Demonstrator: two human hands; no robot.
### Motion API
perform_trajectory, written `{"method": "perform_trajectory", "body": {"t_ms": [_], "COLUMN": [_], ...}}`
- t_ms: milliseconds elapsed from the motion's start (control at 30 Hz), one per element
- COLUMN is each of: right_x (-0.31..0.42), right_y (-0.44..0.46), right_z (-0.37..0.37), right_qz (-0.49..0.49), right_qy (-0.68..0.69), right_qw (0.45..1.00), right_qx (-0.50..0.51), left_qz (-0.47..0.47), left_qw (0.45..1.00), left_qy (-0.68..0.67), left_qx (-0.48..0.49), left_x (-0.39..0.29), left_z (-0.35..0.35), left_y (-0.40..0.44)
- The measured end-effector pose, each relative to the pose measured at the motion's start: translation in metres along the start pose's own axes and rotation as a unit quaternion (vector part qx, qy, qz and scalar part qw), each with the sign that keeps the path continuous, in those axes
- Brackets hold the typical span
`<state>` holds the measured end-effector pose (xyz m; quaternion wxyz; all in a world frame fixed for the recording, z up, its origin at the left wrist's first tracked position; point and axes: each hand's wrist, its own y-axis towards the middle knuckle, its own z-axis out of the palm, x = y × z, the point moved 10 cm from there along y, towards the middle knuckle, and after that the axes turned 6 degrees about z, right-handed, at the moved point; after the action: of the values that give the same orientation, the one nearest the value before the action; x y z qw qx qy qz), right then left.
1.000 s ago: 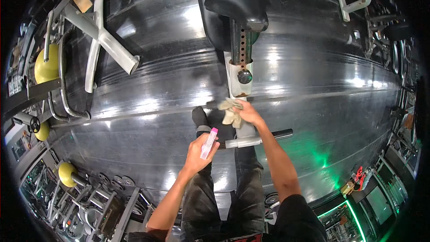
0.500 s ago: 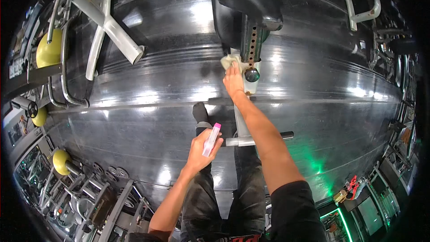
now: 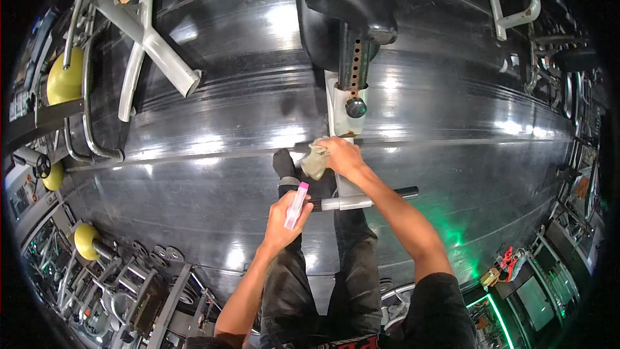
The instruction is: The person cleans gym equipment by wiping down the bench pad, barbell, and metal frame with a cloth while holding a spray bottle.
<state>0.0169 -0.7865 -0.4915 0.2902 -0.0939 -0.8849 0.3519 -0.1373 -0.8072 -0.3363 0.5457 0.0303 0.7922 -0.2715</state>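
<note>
My left hand (image 3: 278, 225) is closed around a slim translucent bottle (image 3: 296, 207) with a pink top, held upright above my leg. In my right hand (image 3: 346, 156) a crumpled pale cloth (image 3: 315, 160) is gripped and hangs to the left of the fingers. This hand is over the light-coloured frame (image 3: 349, 123) of a gym bench; whether it touches the frame I cannot tell. Farther off are the frame's black knob (image 3: 356, 108), a post with holes (image 3: 354, 64) and a black pad (image 3: 352, 3). A crossbar (image 3: 349, 203) with dark ends lies between my forearms.
A white metal stand (image 3: 165, 58) is at the upper left, near a yellow ball (image 3: 65, 77). Another white frame (image 3: 516, 19) stands at the upper right. Weight plates (image 3: 158, 252) and machines line the lower left. My dark-socked foot (image 3: 283, 163) is on the shiny black floor.
My right hand has come back from beside the knob toward me along the frame, bringing the cloth with it. My left hand still grips the bottle and has shifted slightly left in view.
</note>
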Motion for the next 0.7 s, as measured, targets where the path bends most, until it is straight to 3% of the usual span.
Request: {"method": "perform_trajectory", "body": {"t_ms": [67, 133, 167, 233, 267, 433, 467, 533, 567, 633, 700], "right_x": [0.016, 0.033, 0.02, 0.0, -0.013, -0.058, -0.059, -0.085, -0.092, -0.115, -0.115], "right_y": [-0.026, -0.055, -0.047, -0.029, -0.022, -0.024, -0.032, -0.03, -0.034, -0.053, -0.061], "right_z": [-0.056, -0.121, -0.123, -0.123, -0.112, -0.078, -0.068, -0.02, -0.006, 0.001, -0.003], "right_qz": [-0.013, -0.107, -0.104, -0.127, -0.124, -0.059, -0.056, 0.038, 0.036, 0.124, 0.132], "right_qy": [0.033, 0.002, 0.005, -0.115, -0.111, 0.166, 0.165, 0.198, 0.198, 0.279, 0.332], "right_qw": [0.998, 0.958, 0.958, 0.921, 0.922, 0.908, 0.908, 0.938, 0.937, 0.893, 0.876], "right_qx": [-0.051, -0.267, -0.268, -0.349, -0.35, -0.379, -0.38, -0.283, -0.284, -0.329, -0.323], "left_qz": [0.001, 0.0, -0.001, -0.002, 0.003, 0.029, 0.022, 0.019, 0.014, 0.006, -0.001], "left_qw": [1.0, 1.0, 1.0, 0.999, 0.999, 0.999, 0.998, 0.998, 0.998, 0.998, 0.998], "left_qy": [0.001, 0.006, 0.009, 0.015, 0.014, 0.02, 0.03, 0.037, 0.035, 0.036, 0.025], "left_qx": [0.006, 0.012, 0.021, 0.033, 0.036, 0.038, 0.046, 0.055, 0.053, 0.051, 0.053], "left_x": [0.0, 0.0, -0.001, -0.002, -0.005, -0.014, -0.014, -0.017, -0.018, -0.018, -0.017], "left_z": [0.003, 0.005, 0.008, 0.013, 0.015, 0.016, 0.017, 0.021, 0.021, 0.018, 0.021], "left_y": [0.002, 0.002, 0.003, 0.005, 0.007, 0.01, 0.012, 0.014, 0.013, 0.012, 0.01]}}
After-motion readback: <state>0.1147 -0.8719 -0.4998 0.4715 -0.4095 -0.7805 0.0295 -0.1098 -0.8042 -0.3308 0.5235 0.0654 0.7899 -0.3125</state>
